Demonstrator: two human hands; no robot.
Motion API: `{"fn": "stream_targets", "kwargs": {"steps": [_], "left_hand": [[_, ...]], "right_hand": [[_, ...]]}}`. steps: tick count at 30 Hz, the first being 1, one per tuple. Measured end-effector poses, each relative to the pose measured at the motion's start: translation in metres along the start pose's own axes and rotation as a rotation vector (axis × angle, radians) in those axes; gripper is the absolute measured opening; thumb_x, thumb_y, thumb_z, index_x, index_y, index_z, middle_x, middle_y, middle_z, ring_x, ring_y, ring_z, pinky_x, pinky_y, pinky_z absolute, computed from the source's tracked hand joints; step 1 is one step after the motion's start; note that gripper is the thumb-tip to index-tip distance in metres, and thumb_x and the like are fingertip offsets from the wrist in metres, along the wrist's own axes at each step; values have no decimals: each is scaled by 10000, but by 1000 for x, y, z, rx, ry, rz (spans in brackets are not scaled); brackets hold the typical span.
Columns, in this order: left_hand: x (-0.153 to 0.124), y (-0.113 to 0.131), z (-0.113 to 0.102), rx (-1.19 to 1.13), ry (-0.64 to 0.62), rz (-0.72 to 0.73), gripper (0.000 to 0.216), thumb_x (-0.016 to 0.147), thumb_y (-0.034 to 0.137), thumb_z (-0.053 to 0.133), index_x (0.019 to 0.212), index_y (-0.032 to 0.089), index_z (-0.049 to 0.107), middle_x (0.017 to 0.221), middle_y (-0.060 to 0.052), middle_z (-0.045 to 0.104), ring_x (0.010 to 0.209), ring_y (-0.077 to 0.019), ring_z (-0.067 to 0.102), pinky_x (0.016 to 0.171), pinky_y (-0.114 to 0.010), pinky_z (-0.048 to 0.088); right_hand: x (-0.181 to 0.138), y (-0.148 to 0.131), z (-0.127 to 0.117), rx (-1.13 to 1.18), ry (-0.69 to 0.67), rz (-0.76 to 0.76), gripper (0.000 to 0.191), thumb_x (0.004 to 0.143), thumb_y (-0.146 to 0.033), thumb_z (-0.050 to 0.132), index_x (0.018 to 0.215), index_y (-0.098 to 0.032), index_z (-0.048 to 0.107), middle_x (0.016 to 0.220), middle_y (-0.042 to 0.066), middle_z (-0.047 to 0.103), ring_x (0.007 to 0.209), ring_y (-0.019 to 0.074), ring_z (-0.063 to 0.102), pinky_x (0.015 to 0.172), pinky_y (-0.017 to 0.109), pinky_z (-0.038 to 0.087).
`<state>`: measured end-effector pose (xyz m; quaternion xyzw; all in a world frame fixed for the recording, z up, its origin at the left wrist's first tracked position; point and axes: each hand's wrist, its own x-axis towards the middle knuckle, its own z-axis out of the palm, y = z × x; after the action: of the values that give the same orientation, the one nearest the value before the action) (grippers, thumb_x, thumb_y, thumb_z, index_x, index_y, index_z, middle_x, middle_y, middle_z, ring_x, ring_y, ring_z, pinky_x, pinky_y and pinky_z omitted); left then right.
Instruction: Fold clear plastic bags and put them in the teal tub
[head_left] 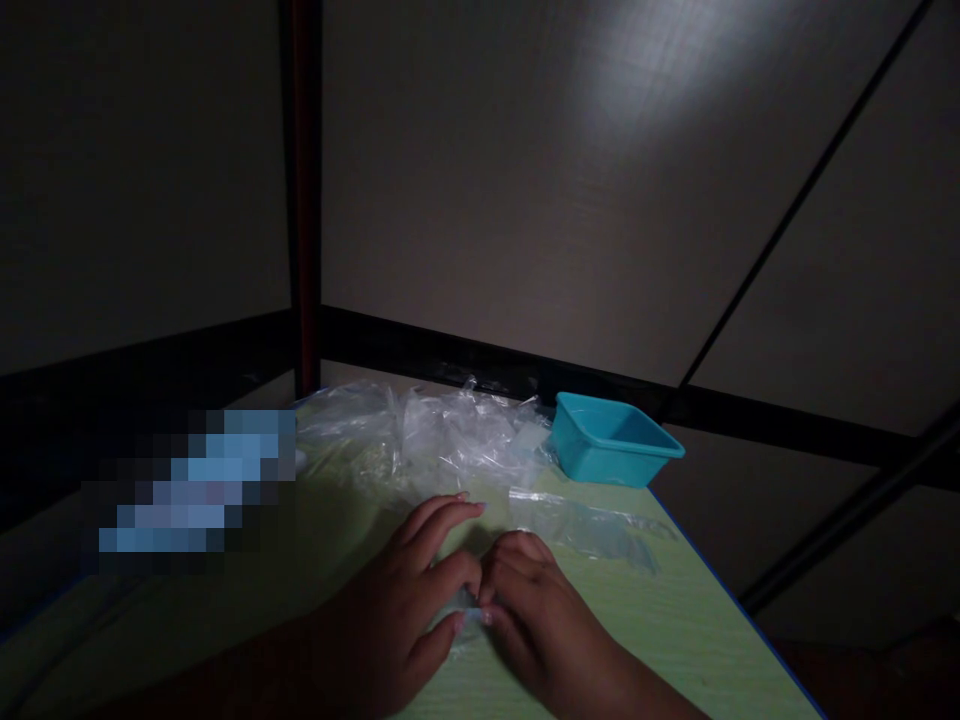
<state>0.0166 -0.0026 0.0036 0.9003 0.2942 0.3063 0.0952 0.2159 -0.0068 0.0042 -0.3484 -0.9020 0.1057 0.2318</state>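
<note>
Over the green tabletop, my left hand and my right hand meet with fingertips close together. A small piece of clear plastic, seemingly a bag, is pinched between them; most of it is hidden by the fingers. My left thumb and index finger grip it while the other left fingers reach forward. On the right, my fingers are curled in, with the thumb against the plastic's edge. Just beyond my right hand a flat clear plastic bag lies on the table.
A heap of crumpled clear plastic bags covers the table's far side. Right of it stands a teal plastic basket near the blue-edged table corner. A blurred-out bluish object is at the left. Panelled walls rise behind.
</note>
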Motion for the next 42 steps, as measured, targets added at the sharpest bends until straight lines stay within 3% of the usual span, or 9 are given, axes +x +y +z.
{"fn": "stream_targets", "kwargs": {"steps": [3, 6, 10, 16, 22, 26, 30, 34, 42], "left_hand": [[0, -2, -1, 47, -37, 64, 395, 627, 22, 500, 972, 209, 548, 1418, -34, 264, 1283, -296, 221, 1050, -453, 266], [1, -6, 4, 119, 7, 89, 455, 664, 2, 487, 1030, 255, 581, 1403, -3, 295, 1270, -276, 252, 1056, -450, 251], [4, -11, 12, 186, 108, 100, 349, 769, 52, 503, 974, 304, 632, 1367, 19, 348, 1248, -261, 293, 1055, -443, 245], [6, -12, 10, 190, 91, 103, 263, 794, 106, 549, 952, 292, 645, 1348, -1, 368, 1238, -260, 303, 1053, -442, 256], [4, -19, 13, 181, 66, 137, 195, 802, 123, 555, 872, 272, 658, 1354, 27, 381, 1245, -250, 312, 1053, -398, 270], [2, -18, 15, 152, 32, 116, 141, 775, 145, 580, 802, 257, 661, 1362, 45, 383, 1246, -256, 320, 1057, -380, 266], [0, -13, 8, 60, -67, 83, 165, 712, 126, 628, 815, 254, 637, 1342, 30, 404, 1251, -270, 306, 1031, -412, 297], [1, -13, 1, 4, -146, 82, 99, 758, 153, 606, 820, 231, 612, 1311, -1, 432, 1261, -266, 280, 1016, -414, 312], [4, -11, 4, -87, -98, -8, 136, 714, 75, 592, 736, 208, 575, 1189, -10, 505, 1226, -251, 293, 999, -392, 312]], "right_hand": [[-1, 1, 1, 58, 27, 26, 97, 807, -117, 480, 844, -207, 480, 850, 7, 547, 902, 178, 460, 830, 337, 330], [0, 3, 2, 113, 71, 57, 120, 805, -109, 485, 856, -217, 497, 838, -7, 558, 912, 167, 480, 886, 352, 303], [-1, 6, 2, 155, 128, 149, 105, 811, -116, 507, 821, -218, 530, 851, -13, 570, 903, 155, 507, 975, 402, 206], [-1, 7, 2, 206, 122, 217, 110, 806, -106, 531, 811, -214, 552, 870, -16, 577, 918, 150, 518, 1002, 410, 152], [-1, 9, -1, 197, 159, 214, 106, 840, -124, 485, 834, -214, 541, 838, -18, 573, 863, 148, 522, 989, 407, 181], [-2, 13, -11, 158, 188, 203, 108, 853, -138, 463, 861, -210, 543, 852, 7, 574, 867, 168, 507, 898, 366, 291], [-3, 19, -18, 38, 152, 238, 94, 813, -118, 501, 814, -199, 549, 813, 17, 574, 828, 179, 500, 774, 320, 345], [-4, 25, -15, -37, 70, 272, 79, 790, -123, 532, 760, -195, 546, 721, -1, 567, 748, 167, 499, 709, 293, 340], [-4, 26, -10, -52, -2, 275, 84, 755, -125, 571, 767, -208, 565, 731, -9, 586, 778, 167, 500, 724, 288, 321]]}}
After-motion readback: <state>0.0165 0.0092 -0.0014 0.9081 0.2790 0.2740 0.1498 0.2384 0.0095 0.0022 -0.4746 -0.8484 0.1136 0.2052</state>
